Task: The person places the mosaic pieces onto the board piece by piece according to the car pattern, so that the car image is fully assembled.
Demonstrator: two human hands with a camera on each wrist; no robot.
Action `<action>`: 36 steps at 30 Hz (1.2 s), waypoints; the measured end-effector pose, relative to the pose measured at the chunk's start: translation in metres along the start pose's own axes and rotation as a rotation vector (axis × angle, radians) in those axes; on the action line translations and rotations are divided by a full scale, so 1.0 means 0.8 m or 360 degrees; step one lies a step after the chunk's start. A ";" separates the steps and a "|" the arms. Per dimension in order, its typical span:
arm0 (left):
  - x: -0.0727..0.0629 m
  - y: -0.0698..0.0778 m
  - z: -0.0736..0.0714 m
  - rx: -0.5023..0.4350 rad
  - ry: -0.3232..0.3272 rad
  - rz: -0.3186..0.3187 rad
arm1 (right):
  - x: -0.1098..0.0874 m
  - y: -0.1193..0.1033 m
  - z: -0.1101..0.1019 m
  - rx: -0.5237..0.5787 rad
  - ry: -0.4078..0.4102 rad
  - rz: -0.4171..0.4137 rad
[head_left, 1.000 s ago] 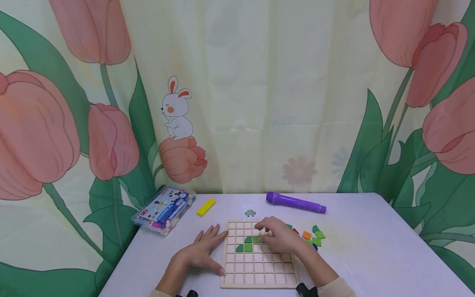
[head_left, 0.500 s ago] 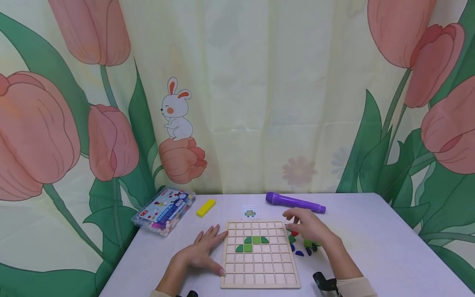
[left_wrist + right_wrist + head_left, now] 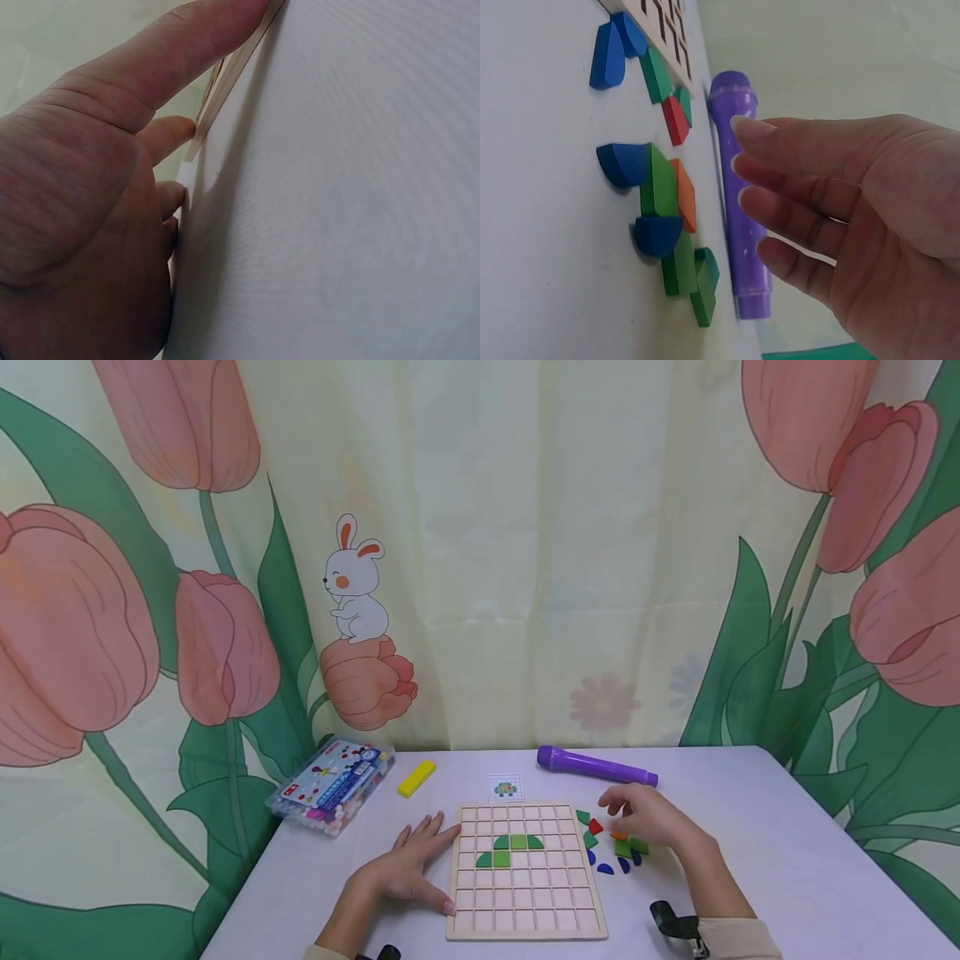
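A wooden grid board (image 3: 528, 900) lies on the white table. My left hand (image 3: 408, 865) is spread along its left side, with the thumb and index fingertip at the frame. Set in the grid are dark green quarter-round pieces (image 3: 535, 842) and light green square pieces (image 3: 501, 859). My right hand (image 3: 651, 817) hovers above loose pieces right of the board, fingers loosely bent and nothing between them. In the right wrist view the pieces beside it include an orange square (image 3: 685, 196), a red piece (image 3: 676, 120), light green squares (image 3: 658, 180) and blue rounded pieces (image 3: 658, 236).
Behind the board lies a small pattern card (image 3: 506, 787). A purple microphone-shaped tube (image 3: 597, 767) is at the back right. A yellow block (image 3: 416, 778) and a clear plastic case (image 3: 332, 787) lie at the back left. A tulip-print curtain (image 3: 480, 568) hangs behind the table.
My right hand has let go of a dark green quarter-round piece in the grid and moved right, over the loose pieces. The left hand stays at the board's edge.
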State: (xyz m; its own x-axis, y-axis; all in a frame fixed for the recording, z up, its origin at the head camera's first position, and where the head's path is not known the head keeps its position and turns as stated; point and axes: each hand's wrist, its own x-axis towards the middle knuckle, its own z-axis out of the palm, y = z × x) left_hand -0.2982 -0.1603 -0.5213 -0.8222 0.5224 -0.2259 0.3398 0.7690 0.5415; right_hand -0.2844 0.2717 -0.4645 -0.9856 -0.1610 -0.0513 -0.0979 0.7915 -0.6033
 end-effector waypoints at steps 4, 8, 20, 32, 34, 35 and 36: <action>-0.001 0.000 -0.001 -0.0001 0.0006 0.0014 | 0.001 0.009 -0.003 0.0022 0.0005 0.0040; -0.001 0.001 -0.001 0.0002 0.0015 0.0028 | 0.003 0.015 -0.004 0.0020 -0.0008 0.0083; 0.000 0.001 0.000 0.0009 0.0003 0.0002 | 0.008 0.023 0.007 -0.0063 -0.0041 0.0126; -0.002 0.004 0.000 0.0012 0.0005 -0.0017 | 0.013 0.024 0.012 -0.0122 -0.0036 0.0141; -0.002 0.004 0.000 0.0016 0.0007 -0.0014 | 0.013 0.024 0.012 -0.0117 -0.0037 0.0140; -0.002 0.004 0.000 0.0016 0.0007 -0.0014 | 0.012 0.024 0.012 -0.0117 -0.0039 0.0137; -0.002 0.003 0.000 0.0017 0.0008 -0.0011 | 0.012 0.023 0.012 -0.0118 -0.0041 0.0134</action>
State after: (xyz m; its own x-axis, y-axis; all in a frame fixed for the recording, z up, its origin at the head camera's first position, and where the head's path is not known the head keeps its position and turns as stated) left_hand -0.2961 -0.1590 -0.5196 -0.8268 0.5154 -0.2254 0.3391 0.7763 0.5313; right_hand -0.2944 0.2793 -0.4836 -0.9870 -0.1065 -0.1205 -0.0258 0.8442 -0.5354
